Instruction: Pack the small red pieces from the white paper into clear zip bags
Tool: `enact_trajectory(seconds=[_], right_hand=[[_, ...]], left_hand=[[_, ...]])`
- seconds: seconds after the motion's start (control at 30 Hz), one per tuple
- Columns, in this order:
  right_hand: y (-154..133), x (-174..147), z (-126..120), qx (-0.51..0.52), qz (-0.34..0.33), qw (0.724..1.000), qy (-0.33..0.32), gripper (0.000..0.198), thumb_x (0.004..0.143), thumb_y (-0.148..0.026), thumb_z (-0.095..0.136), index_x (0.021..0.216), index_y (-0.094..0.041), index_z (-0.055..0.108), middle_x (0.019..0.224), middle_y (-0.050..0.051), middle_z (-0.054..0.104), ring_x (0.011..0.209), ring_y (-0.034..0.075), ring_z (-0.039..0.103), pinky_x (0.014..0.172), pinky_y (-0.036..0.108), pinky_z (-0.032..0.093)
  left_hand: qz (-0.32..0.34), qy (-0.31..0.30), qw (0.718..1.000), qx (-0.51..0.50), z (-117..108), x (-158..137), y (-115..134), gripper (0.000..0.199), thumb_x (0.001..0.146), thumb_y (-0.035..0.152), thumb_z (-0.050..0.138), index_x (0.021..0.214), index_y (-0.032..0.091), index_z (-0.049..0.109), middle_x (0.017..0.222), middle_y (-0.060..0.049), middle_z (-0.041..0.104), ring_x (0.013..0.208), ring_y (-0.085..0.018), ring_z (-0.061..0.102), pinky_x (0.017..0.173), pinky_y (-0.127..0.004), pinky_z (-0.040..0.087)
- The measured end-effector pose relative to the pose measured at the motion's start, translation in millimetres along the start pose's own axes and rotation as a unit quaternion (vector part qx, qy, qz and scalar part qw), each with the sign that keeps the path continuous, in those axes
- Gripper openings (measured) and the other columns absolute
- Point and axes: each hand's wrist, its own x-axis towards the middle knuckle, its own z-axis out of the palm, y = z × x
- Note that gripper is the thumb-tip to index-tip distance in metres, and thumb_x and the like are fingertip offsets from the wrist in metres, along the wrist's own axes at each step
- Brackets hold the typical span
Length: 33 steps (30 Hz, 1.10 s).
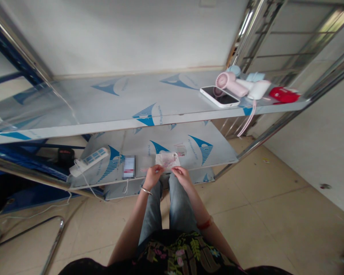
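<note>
A small clear plastic bag with something pinkish inside is stretched between my two hands, just over the lower shelf's front edge. My left hand pinches its near left corner, and my right hand pinches the near right corner. What exactly lies in the bag is too small to make out. Beside it on the lower shelf are a flat clear bag to the left and another small clear packet behind to the right. A phone with a lit screen lies further left.
A white power strip with cables sits at the lower shelf's left end. On the upper shelf are a white phone, a pink handheld fan, a white fan and a red item. Metal posts stand at both sides.
</note>
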Motion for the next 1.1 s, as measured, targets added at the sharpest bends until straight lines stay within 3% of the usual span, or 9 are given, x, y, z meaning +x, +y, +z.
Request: enact_trajectory(seconds=[0.1, 0.3, 0.5, 0.77, 1.1], right_hand=[[-0.6, 0.2, -0.7, 0.006, 0.017, 0.998, -0.055, 0.025, 0.074, -0.046, 0.066, 0.079, -0.022, 0.066, 0.079, 0.005, 0.068, 0.078, 0.022, 0.062, 0.067, 0.033, 0.052], [-4.4, -0.3, 0.3, 0.002, 0.013, 0.998, -0.067, 0.022, 0.074, -0.044, 0.067, 0.076, -0.023, 0.065, 0.075, 0.005, 0.067, 0.075, 0.022, 0.062, 0.063, 0.033, 0.051], [-11.0, -0.7, 0.3, -0.016, -0.009, 0.997, -0.077, 0.017, 0.075, -0.041, 0.065, 0.073, -0.024, 0.065, 0.076, 0.005, 0.067, 0.078, 0.022, 0.062, 0.071, 0.034, 0.051], [-14.6, -2.8, 7.4, -0.005, 0.02, 0.998, -0.062, 0.017, 0.074, -0.041, 0.066, 0.07, -0.024, 0.065, 0.073, 0.006, 0.066, 0.075, 0.023, 0.062, 0.064, 0.034, 0.048], [-11.3, 0.3, 7.4, 0.015, 0.046, 0.997, -0.053, 0.026, 0.071, -0.046, 0.068, 0.075, -0.021, 0.066, 0.073, 0.004, 0.064, 0.071, 0.019, 0.059, 0.062, 0.031, 0.047]], left_hand=[[0.01, 0.007, 1.0, 0.02, -1.8, -0.1, -1.6, 0.014, 0.076, 0.028, 0.063, 0.07, 0.016, 0.068, 0.072, -0.005, 0.071, 0.071, -0.017, 0.062, 0.07, -0.027, 0.045], [0.029, -0.007, 0.999, 0.017, -5.9, 0.0, -2.0, 0.021, 0.078, 0.034, 0.062, 0.074, 0.015, 0.069, 0.075, -0.006, 0.072, 0.073, -0.018, 0.064, 0.071, -0.027, 0.047], [0.017, -0.043, 0.998, -0.031, 2.4, -1.0, -8.6, 0.029, 0.077, 0.042, 0.065, 0.077, 0.013, 0.07, 0.077, -0.007, 0.073, 0.071, -0.017, 0.064, 0.067, -0.026, 0.048], [0.007, -0.012, 0.999, -0.048, 6.6, 1.5, -16.5, 0.026, 0.076, 0.04, 0.067, 0.076, 0.014, 0.07, 0.075, -0.007, 0.073, 0.07, -0.017, 0.065, 0.068, -0.027, 0.049], [-0.026, -0.024, 0.994, -0.107, 2.4, 0.4, -14.1, 0.029, 0.071, 0.041, 0.072, 0.077, 0.012, 0.071, 0.076, -0.008, 0.073, 0.069, -0.017, 0.066, 0.067, -0.027, 0.049]])
